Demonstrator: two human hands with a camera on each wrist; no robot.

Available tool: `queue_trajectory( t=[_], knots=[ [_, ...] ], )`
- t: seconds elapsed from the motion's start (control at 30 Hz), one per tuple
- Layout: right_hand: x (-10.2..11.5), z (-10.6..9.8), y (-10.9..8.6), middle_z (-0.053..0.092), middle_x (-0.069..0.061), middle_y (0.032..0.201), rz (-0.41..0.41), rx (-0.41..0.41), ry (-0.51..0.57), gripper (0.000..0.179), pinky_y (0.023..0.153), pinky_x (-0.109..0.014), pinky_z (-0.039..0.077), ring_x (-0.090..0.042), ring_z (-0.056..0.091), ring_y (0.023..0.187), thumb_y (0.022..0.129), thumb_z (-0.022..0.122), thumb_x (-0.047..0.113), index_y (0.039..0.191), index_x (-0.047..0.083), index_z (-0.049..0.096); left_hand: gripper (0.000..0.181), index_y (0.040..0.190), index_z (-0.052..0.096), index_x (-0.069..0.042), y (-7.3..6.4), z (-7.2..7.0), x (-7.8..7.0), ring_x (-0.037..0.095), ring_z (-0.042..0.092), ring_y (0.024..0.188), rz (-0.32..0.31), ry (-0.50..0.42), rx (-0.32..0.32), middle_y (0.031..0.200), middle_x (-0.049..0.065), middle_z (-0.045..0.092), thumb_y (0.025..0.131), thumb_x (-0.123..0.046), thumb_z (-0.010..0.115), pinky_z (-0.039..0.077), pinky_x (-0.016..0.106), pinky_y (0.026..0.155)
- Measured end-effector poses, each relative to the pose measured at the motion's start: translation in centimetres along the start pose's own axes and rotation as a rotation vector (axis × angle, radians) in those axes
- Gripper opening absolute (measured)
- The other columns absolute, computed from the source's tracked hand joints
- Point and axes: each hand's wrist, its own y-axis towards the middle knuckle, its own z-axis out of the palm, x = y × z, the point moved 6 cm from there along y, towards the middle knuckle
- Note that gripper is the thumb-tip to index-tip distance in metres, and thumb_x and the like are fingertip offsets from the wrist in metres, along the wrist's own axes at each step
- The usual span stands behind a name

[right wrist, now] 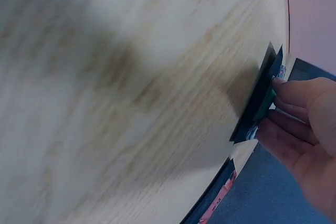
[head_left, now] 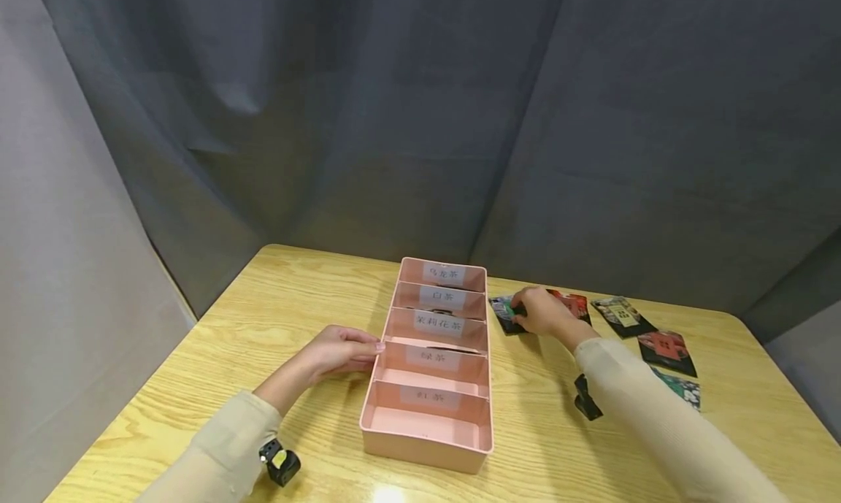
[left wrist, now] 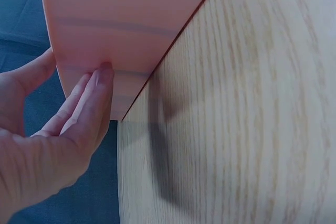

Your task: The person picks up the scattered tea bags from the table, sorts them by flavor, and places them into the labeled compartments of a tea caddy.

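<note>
A pink divided box (head_left: 427,448) stands on the table, its compartments bearing white labels with Chinese tea names. At its left side my left hand (head_left: 342,351) holds the wall, fingers along the outside and thumb at the rim. The left wrist view shows these fingers (left wrist: 100,85) lying flat on the pink wall. Just right of the box's far end, my right hand (head_left: 544,312) pinches a dark tea packet with a green label (head_left: 504,315). In the right wrist view, thumb and fingers meet at the packet (right wrist: 262,98), which partly hides behind them.
Right of my right hand lie a red packet (head_left: 578,306), a packet with a cream label (head_left: 623,316), another with a red label (head_left: 666,351) and a green one (head_left: 686,392) partly behind my sleeve. Dark edges show inside some compartments. A grey curtain (head_left: 420,123) hangs behind the table.
</note>
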Motion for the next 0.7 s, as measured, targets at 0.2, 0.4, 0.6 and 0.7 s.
queue_trajectory(
  t=[0.2, 0.4, 0.6, 0.7],
  knots=[
    [1.0, 0.0, -1.8, 0.071, -0.017, 0.099, -0.022, -0.011, 0.01, 0.023, 0.079, -0.043, 0.059, -0.03, 0.067, 0.091, 0.083, 0.074, 0.013, 0.101, -0.002, 0.07, 0.037, 0.117, 0.06, 0.011, 0.0, 0.0, -0.1, 0.023, 0.071, 0.101, -0.004, -0.006, 0.004, 0.114, 0.022, 0.069, 0.09, -0.015, 0.066, 0.057, 0.039, 0.095],
    [1.9, -0.3, -3.7, 0.072, -0.015, 0.096, -0.04, -0.019, 0.01, 0.023, 0.074, -0.04, 0.06, -0.027, 0.068, 0.086, 0.082, 0.075, 0.014, 0.099, -0.001, 0.07, 0.037, 0.117, 0.06, 0.01, -0.1, 0.0, -0.1, 0.02, 0.071, 0.098, -0.011, -0.005, 0.001, 0.113, 0.02, 0.07, 0.091, -0.015, 0.066, 0.058, 0.037, 0.093],
    [3.4, -0.5, -5.7, 0.071, -0.014, 0.095, -0.058, -0.012, 0.039, 0.023, 0.071, -0.035, 0.06, -0.026, 0.068, 0.085, 0.081, 0.076, 0.014, 0.098, 0.0, 0.069, 0.038, 0.118, 0.06, 0.01, -0.2, 0.1, -0.1, 0.022, 0.071, 0.1, -0.007, -0.002, 0.0, 0.114, 0.021, 0.069, 0.091, -0.015, 0.065, 0.057, 0.038, 0.094],
    [4.0, -0.5, -6.4, 0.07, -0.014, 0.096, -0.046, -0.01, 0.038, 0.023, 0.073, -0.036, 0.06, -0.027, 0.068, 0.088, 0.081, 0.076, 0.014, 0.098, 0.0, 0.069, 0.039, 0.119, 0.06, 0.01, -0.1, 0.0, -0.1, 0.023, 0.07, 0.102, -0.007, 0.008, 0.0, 0.116, 0.021, 0.069, 0.091, -0.017, 0.065, 0.057, 0.037, 0.094]
  ],
)
